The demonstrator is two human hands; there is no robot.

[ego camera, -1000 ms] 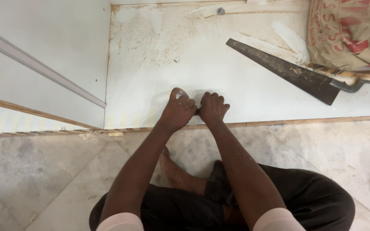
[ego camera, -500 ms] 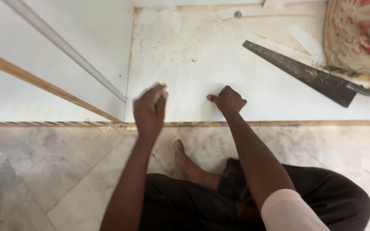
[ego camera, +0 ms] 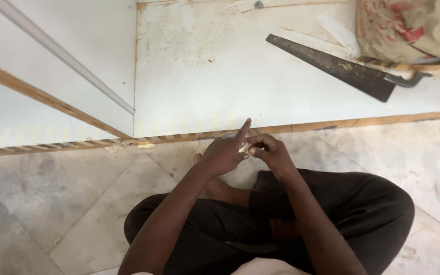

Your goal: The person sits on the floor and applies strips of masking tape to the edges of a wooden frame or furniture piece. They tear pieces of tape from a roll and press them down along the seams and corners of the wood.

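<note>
A small pale scrap (ego camera: 244, 147), perhaps a sliver of wood or tape, sits pinched between the person's two hands, just in front of the near edge of the white board (ego camera: 220, 76) lying on the floor. Half a second ago both hands were spread apart and pressed flat on that board edge; now they have lifted off it and met over the person's crossed legs. The left hand (ego camera: 225, 153) has one finger pointing up towards the board while its other fingers curl closed against the scrap. The right hand (ego camera: 271, 152) has its fingers curled together on the same scrap. So the work has moved from the board edge to this small piece. A handsaw (ego camera: 332, 63) lies untouched near the board's far right corner, beside a printed sack (ego camera: 408, 25). The marble floor (ego camera: 67, 203) lies below the board.
</note>
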